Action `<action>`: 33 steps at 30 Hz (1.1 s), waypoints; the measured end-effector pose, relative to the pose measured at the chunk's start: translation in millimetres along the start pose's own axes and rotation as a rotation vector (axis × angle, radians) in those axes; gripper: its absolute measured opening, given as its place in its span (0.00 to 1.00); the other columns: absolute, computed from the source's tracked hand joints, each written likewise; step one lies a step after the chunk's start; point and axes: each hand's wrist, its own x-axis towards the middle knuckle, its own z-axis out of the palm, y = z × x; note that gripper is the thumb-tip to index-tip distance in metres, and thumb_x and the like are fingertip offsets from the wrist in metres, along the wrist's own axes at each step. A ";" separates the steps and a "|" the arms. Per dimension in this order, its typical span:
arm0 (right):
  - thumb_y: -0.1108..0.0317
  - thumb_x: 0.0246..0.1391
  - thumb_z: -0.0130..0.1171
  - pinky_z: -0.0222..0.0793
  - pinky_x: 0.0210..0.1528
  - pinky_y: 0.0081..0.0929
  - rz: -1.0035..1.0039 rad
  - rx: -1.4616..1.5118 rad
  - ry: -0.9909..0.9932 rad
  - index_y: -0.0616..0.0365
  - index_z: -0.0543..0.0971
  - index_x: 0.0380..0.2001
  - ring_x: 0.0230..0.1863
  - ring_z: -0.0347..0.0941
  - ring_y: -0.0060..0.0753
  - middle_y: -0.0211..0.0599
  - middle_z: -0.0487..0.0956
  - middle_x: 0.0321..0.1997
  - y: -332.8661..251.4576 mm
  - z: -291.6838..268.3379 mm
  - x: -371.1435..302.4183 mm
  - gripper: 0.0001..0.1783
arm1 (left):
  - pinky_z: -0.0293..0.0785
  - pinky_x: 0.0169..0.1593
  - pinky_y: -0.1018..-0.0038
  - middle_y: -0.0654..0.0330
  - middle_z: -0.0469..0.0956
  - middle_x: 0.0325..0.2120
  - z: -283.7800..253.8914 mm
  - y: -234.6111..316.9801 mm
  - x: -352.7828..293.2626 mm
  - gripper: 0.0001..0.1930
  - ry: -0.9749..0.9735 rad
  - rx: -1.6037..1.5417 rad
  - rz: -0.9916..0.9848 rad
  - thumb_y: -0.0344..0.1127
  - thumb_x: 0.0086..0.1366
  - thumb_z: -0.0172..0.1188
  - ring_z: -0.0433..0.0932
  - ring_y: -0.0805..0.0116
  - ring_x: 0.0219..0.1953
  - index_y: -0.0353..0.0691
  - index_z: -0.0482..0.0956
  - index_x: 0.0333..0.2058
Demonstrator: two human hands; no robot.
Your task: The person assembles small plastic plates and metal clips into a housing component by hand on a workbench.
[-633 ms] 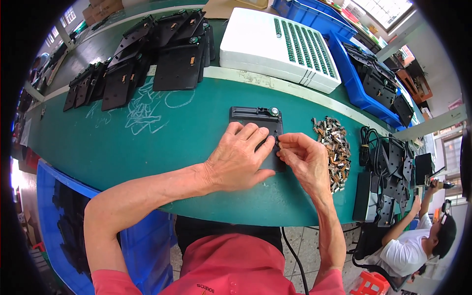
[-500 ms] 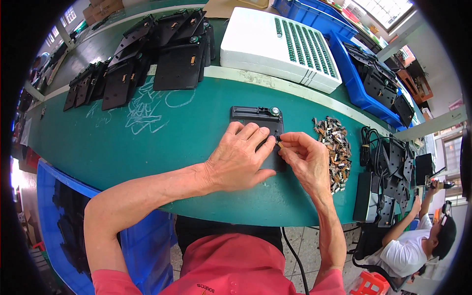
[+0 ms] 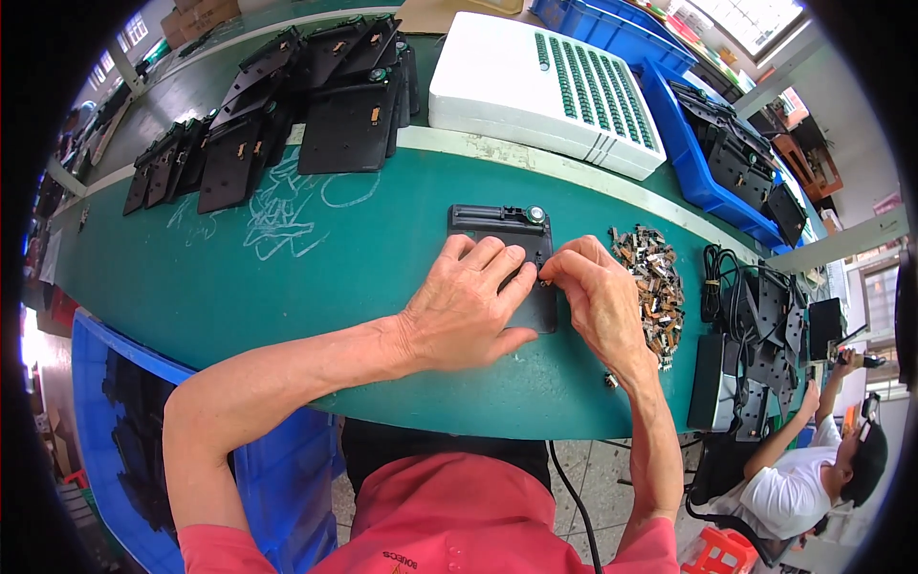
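Observation:
A flat black plastic housing lies on the green bench in front of me, with a round green-rimmed part in its upper right corner. My left hand rests on the housing, fingers stretched out and pressing it to the bench; it is open. At the housing's right side, my right hand is closed in a pinch on a small brown-and-metal part, mostly hidden by the fingertips. Just right of that hand lies a pile of similar small brown-and-metal parts.
Stacked black housings stand at the far left. A white foam tray with rows of green round parts sits behind. Blue bins hold more housings. Cables and black pieces lie at right, near a seated person.
My right hand has turned and its knuckles have risen over the pinched part at the housing's side. A small loose part now shows beside my right wrist. My left hand stays put.

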 end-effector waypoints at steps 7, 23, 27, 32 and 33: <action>0.81 0.50 0.56 0.73 0.38 0.35 0.064 0.130 0.033 0.60 0.80 0.37 0.36 0.78 0.45 0.43 0.78 0.36 3.0 2.5 -1.3 0.11 | 0.64 0.49 0.59 0.50 0.71 0.45 -1.3 0.6 -1.6 0.33 -0.056 -0.036 -0.035 0.49 0.47 0.70 0.70 0.55 0.47 0.31 0.75 0.48; 0.74 0.45 0.65 0.74 0.33 0.28 0.388 0.249 0.027 0.67 0.81 0.34 0.27 0.78 0.32 0.43 0.81 0.26 -6.0 5.3 -9.2 0.11 | 0.64 0.49 0.60 0.51 0.72 0.46 -2.7 -0.3 -1.9 0.38 -0.044 -0.102 -0.052 0.49 0.46 0.71 0.71 0.56 0.47 0.31 0.72 0.52; 0.76 0.48 0.62 0.74 0.34 0.28 0.330 0.223 0.078 0.66 0.81 0.34 0.29 0.79 0.33 0.43 0.81 0.26 -11.7 2.0 -5.9 0.08 | 0.65 0.49 0.60 0.52 0.72 0.45 -1.6 -0.2 -1.5 0.39 -0.044 -0.106 -0.045 0.50 0.46 0.72 0.71 0.56 0.47 0.31 0.72 0.54; 0.79 0.49 0.61 0.74 0.35 0.29 0.324 0.263 0.031 0.67 0.81 0.36 0.31 0.80 0.35 0.44 0.81 0.29 -11.5 -1.9 0.0 0.09 | 0.65 0.48 0.61 0.52 0.73 0.44 -3.5 0.2 -1.4 0.44 -0.008 -0.119 -0.049 0.48 0.44 0.73 0.72 0.57 0.45 0.31 0.68 0.58; 0.79 0.49 0.61 0.74 0.35 0.30 0.298 0.282 0.029 0.68 0.81 0.36 0.31 0.80 0.35 0.44 0.81 0.31 -10.8 -0.9 0.7 0.09 | 0.66 0.48 0.62 0.53 0.73 0.43 -3.4 0.0 -1.4 0.46 -0.004 -0.134 -0.055 0.48 0.44 0.73 0.73 0.57 0.44 0.32 0.65 0.60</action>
